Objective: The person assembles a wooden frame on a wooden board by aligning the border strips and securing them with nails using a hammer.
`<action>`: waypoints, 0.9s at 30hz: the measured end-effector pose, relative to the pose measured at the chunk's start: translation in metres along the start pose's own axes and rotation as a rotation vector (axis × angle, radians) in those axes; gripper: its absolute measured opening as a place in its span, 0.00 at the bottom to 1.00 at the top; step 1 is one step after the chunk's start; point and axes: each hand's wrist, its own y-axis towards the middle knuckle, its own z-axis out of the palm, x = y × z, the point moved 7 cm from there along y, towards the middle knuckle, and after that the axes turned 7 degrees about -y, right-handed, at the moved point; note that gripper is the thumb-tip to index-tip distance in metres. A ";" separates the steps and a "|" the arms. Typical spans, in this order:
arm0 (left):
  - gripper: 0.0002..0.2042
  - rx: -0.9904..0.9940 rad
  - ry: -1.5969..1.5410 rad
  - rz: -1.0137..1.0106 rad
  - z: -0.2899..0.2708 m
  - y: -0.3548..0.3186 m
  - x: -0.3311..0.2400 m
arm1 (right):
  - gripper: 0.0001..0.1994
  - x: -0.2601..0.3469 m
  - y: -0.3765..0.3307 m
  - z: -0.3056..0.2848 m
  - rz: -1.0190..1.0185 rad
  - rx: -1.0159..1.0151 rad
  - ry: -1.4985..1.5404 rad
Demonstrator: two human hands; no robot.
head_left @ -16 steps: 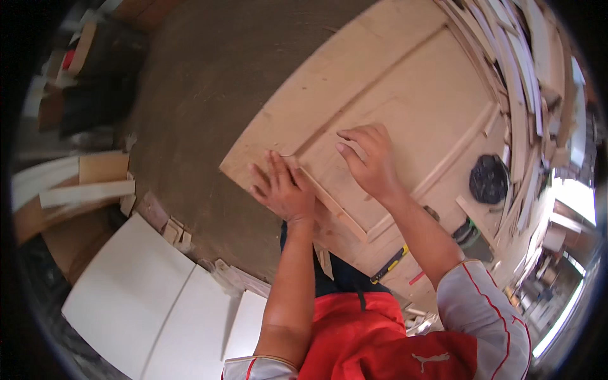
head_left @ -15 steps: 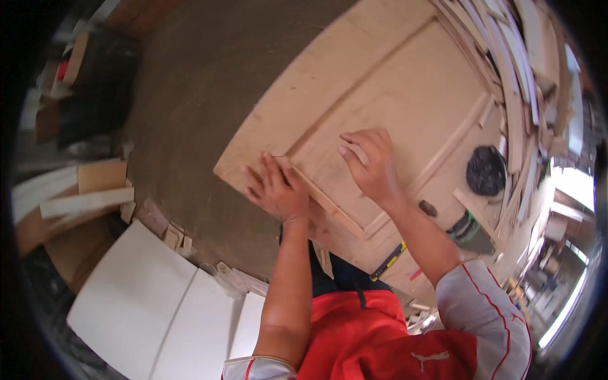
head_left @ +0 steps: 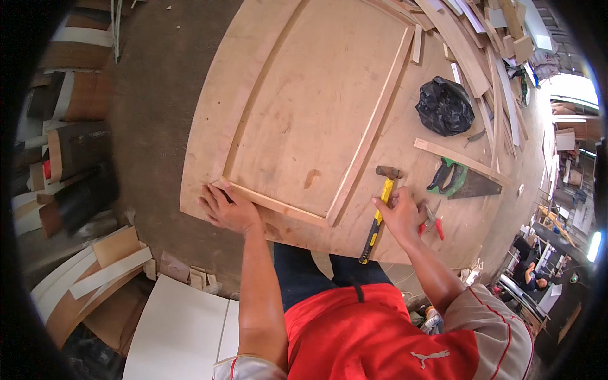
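1. Head view: the left hand (head_left: 229,212) lay flat, fingers spread, on the corner of the wood strip (head_left: 273,202) framing the panel (head_left: 297,120) on the counter (head_left: 437,183).
2. The right hand (head_left: 400,214) had its grip closed around the hammer (head_left: 379,212) handle.
3. A black bag (head_left: 444,106) sat beyond; saw (head_left: 457,179) and red pliers (head_left: 432,218) lay near.
4. The pliers were partly hidden behind the right hand.
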 end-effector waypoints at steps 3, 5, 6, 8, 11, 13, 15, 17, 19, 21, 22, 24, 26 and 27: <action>0.31 0.004 0.049 0.017 0.003 0.002 0.011 | 0.19 0.006 -0.003 0.005 -0.004 0.082 -0.028; 0.31 0.038 0.035 0.025 0.006 0.001 0.006 | 0.18 0.002 0.000 0.010 -0.029 0.010 0.056; 0.31 0.024 0.038 0.015 0.004 -0.001 0.002 | 0.18 -0.001 0.002 0.008 -0.041 -0.065 0.137; 0.29 0.050 0.019 0.011 0.003 -0.002 -0.003 | 0.14 0.013 0.010 -0.003 -0.100 -0.096 0.137; 0.30 0.036 0.007 0.001 0.001 0.000 -0.002 | 0.10 0.034 0.034 -0.020 0.022 0.013 0.444; 0.31 0.012 -0.036 0.020 -0.002 -0.001 -0.004 | 0.10 0.077 0.052 -0.031 -0.080 0.072 0.480; 0.30 -0.012 -0.045 0.036 -0.001 -0.002 0.004 | 0.10 0.132 0.071 -0.029 -0.188 0.146 0.516; 0.29 -0.039 -0.061 0.095 0.001 -0.004 0.004 | 0.11 0.211 0.078 -0.025 -0.574 0.196 0.366; 0.28 -0.057 -0.038 0.110 -0.001 -0.005 0.000 | 0.13 0.283 0.075 -0.024 -0.785 0.139 0.119; 0.25 -0.050 -0.012 0.142 -0.004 -0.006 -0.012 | 0.13 0.339 0.078 -0.015 -0.907 0.142 0.012; 0.25 -0.063 -0.007 0.119 -0.006 -0.006 -0.011 | 0.14 0.366 0.074 -0.008 -1.011 0.139 -0.079; 0.23 -0.018 -0.003 0.125 -0.003 -0.006 -0.011 | 0.14 0.409 0.065 0.005 -1.081 0.200 -0.164; 0.22 -0.052 0.012 0.105 -0.007 -0.003 -0.008 | 0.14 0.437 0.060 0.023 -1.150 0.265 -0.241; 0.21 -0.067 0.020 0.104 -0.009 -0.002 -0.008 | 0.14 0.447 0.060 0.032 -1.172 0.288 -0.280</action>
